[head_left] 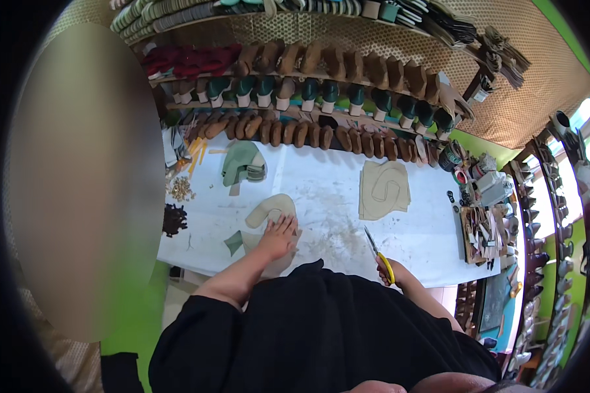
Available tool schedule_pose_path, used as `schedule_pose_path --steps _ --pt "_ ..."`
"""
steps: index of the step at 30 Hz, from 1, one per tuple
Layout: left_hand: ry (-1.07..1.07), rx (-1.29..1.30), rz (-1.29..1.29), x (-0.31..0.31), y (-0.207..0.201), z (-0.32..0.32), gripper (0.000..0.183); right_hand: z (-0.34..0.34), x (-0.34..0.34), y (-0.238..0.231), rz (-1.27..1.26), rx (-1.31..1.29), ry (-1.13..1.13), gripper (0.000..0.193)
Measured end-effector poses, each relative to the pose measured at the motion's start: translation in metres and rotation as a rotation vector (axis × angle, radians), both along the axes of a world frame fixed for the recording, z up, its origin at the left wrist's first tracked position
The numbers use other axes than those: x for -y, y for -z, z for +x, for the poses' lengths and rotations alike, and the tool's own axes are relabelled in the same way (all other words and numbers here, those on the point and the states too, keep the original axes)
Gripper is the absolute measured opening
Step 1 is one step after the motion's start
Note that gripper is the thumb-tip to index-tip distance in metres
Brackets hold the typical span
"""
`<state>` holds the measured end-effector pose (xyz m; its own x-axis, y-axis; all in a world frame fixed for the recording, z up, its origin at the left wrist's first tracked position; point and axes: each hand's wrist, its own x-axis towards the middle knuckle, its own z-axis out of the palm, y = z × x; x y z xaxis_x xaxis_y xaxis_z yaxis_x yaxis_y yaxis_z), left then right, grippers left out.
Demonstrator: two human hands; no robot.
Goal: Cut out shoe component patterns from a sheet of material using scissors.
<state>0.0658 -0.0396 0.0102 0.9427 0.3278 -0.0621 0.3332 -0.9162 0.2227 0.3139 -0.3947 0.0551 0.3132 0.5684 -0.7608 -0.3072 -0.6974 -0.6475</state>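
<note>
My left hand [279, 239] lies with its fingers stretched out on a curved beige cut piece [265, 211], near the front edge of the white-covered table. Under and beside that hand are more pale pieces and a small green scrap [233, 243]. My right hand [393, 270] grips yellow-handled scissors [386, 267] at the table's front edge, their blades pointing away from me. Farther off to the right lies a stack of beige sheets [385, 190] with a curved outline on top. Green curved pieces [240, 160] are piled toward the back left.
Shoe lasts [301, 134] line the table's back edge, below shelves of heeled shoe forms [310, 92]. A tool box [482, 232] and jars crowd the right end. Small gold parts [180, 188] and a dark heap [174, 219] lie at the left. Shoe racks [560, 262] stand far right.
</note>
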Motion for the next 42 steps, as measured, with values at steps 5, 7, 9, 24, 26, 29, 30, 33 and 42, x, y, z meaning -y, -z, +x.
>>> schedule_pose_path --steps 5,7,9,24,26,29,30,33,42 --pt "-0.041 -0.183 -0.017 -0.002 -0.025 -0.084 0.083 -0.004 -0.009 0.019 0.000 0.006 0.091 0.061" --pt "-0.100 -0.184 -0.019 -0.010 -0.011 -0.115 0.078 -0.006 -0.018 0.029 0.049 -0.060 0.076 0.060" --pt "-0.102 -0.148 0.095 -0.014 -0.009 -0.129 0.070 -0.011 -0.033 0.030 0.074 -0.101 0.068 0.059" --pt "0.100 -0.116 0.132 -0.038 0.011 -0.109 0.041 -0.080 -0.171 0.035 -0.024 0.144 -0.644 0.079" --pt "0.091 -0.083 0.087 -0.041 0.016 -0.115 0.041 -0.086 -0.175 0.028 -0.092 0.291 -0.710 0.082" --pt "0.125 -0.072 0.171 -0.040 0.025 -0.116 0.040 -0.090 -0.172 0.018 -0.164 0.468 -0.806 0.085" --pt "0.105 -0.065 0.177 -0.039 0.028 -0.116 0.038 -0.094 -0.170 0.005 -0.192 0.521 -0.820 0.085" --pt "0.108 0.000 0.234 -0.037 0.033 -0.115 0.031 -0.097 -0.163 0.008 -0.233 0.596 -0.775 0.087" --pt "0.214 0.256 0.169 -0.037 0.004 -0.094 0.009 -0.105 -0.151 0.024 -0.191 0.602 -0.612 0.084"
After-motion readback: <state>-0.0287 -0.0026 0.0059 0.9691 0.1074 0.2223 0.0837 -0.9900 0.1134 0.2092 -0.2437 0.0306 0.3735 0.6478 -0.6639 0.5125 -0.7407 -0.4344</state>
